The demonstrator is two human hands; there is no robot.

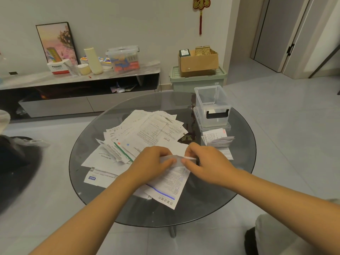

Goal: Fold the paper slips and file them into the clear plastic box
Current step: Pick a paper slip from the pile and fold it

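A heap of unfolded paper slips [145, 133] covers the left and middle of the round glass table [88, 181], the sheets overlapping; one at the near left edge carries a blue logo. Above the near side of the heap, the left hand [150, 161] pinches the left end of a narrow folded slip [174, 160], thumb and fingers curled onto it. The right hand [206, 162] pinches the right end of the same slip, fingers curled over its top edge. The slip is held level between the two hands, above a printed sheet with a blue stripe [169, 186]. Right of the hands, a small pile of folded slips [219, 141] lies on the glass. Just behind that pile stands the clear plastic box [211, 105] with a black handle on its near side, resting on its clear lid at the table's right rear. Its contents cannot be determined.
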